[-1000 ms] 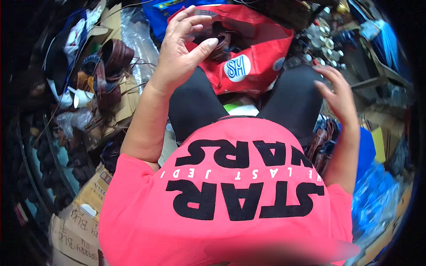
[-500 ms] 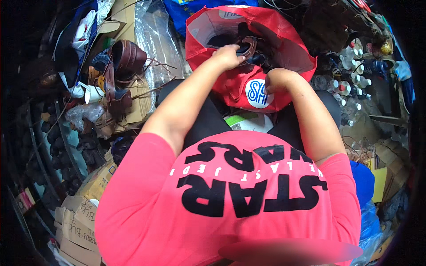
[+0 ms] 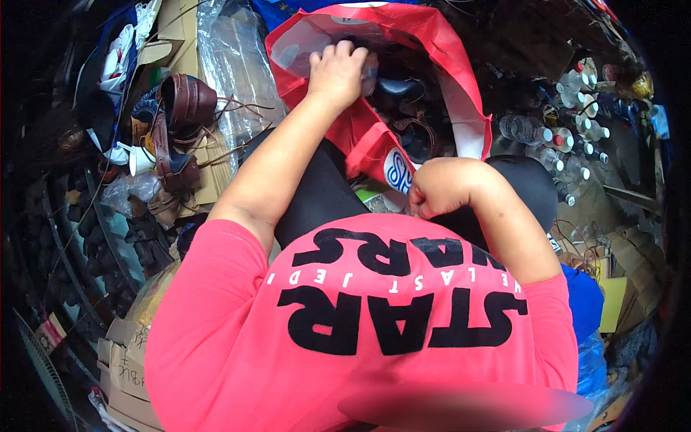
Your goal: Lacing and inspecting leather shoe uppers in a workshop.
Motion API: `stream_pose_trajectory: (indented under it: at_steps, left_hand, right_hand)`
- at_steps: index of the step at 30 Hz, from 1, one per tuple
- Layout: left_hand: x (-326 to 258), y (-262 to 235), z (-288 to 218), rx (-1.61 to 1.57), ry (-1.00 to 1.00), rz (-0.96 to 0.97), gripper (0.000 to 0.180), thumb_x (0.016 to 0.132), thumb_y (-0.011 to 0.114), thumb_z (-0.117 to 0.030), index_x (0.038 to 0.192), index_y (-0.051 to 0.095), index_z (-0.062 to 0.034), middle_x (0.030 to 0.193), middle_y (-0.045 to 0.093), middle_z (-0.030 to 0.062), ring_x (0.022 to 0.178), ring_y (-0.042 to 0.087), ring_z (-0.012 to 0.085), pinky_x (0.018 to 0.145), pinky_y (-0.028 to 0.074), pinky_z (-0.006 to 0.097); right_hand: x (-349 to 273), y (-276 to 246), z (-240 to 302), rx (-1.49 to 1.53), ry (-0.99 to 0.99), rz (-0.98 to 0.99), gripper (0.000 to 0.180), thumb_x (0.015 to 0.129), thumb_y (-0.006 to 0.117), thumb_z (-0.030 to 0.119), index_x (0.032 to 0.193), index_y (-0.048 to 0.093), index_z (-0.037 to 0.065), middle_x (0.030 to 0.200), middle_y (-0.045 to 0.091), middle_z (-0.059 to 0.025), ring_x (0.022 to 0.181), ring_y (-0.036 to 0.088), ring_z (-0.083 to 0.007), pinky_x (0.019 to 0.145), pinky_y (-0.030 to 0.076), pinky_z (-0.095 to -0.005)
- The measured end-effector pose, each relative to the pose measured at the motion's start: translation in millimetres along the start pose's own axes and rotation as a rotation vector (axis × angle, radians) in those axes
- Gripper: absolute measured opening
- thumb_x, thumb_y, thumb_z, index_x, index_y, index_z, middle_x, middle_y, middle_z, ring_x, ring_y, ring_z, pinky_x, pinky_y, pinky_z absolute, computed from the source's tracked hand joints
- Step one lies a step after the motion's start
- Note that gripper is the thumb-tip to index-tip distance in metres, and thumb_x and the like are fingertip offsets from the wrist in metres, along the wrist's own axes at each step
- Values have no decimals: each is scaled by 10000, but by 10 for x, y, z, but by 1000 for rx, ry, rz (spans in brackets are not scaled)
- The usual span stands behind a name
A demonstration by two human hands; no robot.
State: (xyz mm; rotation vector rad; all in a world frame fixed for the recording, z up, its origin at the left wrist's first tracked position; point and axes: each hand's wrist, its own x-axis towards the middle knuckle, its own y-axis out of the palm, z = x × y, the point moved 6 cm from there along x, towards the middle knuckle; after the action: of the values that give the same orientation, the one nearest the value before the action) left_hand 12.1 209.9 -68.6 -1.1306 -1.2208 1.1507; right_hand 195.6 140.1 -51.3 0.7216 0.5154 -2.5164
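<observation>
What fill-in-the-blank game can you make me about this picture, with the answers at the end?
1. The left hand is at the opening of a big red ____.
2. The hand nearer the clear bottles is the person's ____ one.
3. The biggest letters on the pink shirt are ____.
4. The white cup is on the picture's ____ side.

Missing words: bag; right; black; left.

Red bag (image 3: 374, 147), wide open
Pale-lined, near wall creased, white patch (image 3: 397, 171) on it; dark shoes (image 3: 401, 88) lie inside toward the right.
</observation>
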Motion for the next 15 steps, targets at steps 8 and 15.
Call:
stream_pose_trajectory:
  at_steps: [8,15]
  left_hand:
    - [-75,1080,-1328,-549,260,745,262,767,605,-221,958,639,-45,898,642,183,879,614,347,773,483,416]
    - [-443,1966,-1297,-159,184,796,451,763,560,-115,1213,543,-113,1316,456,120,1148,508,279,887,414,409]
  right_hand:
    - [-106,-11,43,-76,26,-38,181,700,578,139,840,678,84,767,645,-156,753,621,-328,668,479,-396]
    - [-28,11,-95,-62,87,-43,160,698,570,126,804,680,81,756,641,-161,749,617,-333,677,480,-416]
